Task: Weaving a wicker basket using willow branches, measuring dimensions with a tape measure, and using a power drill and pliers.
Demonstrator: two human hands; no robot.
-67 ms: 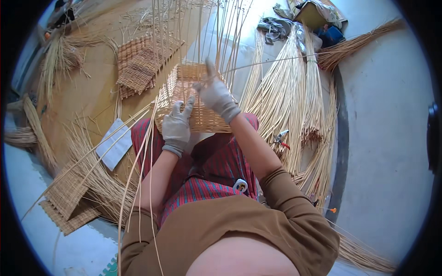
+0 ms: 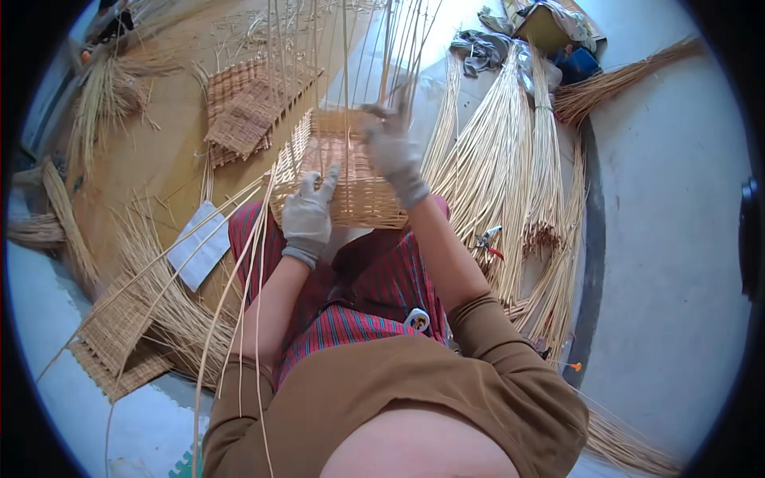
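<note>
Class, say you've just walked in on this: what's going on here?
A gloved person has a part-woven basket in front of them, tall stakes rising from it. The left hand is at the near wall, fingers up by the rim. The right hand is raised at the right side, near the stakes; it is blurred, so whether it grips anything is unclear. Bundles of canes lie to the right, with red-handled pruners among them. Woven panels lie beyond the basket, to its left.

Tan wicker basket (image 2: pixel 368 209), stakes (image 2: pixel 346 64) upright
</note>
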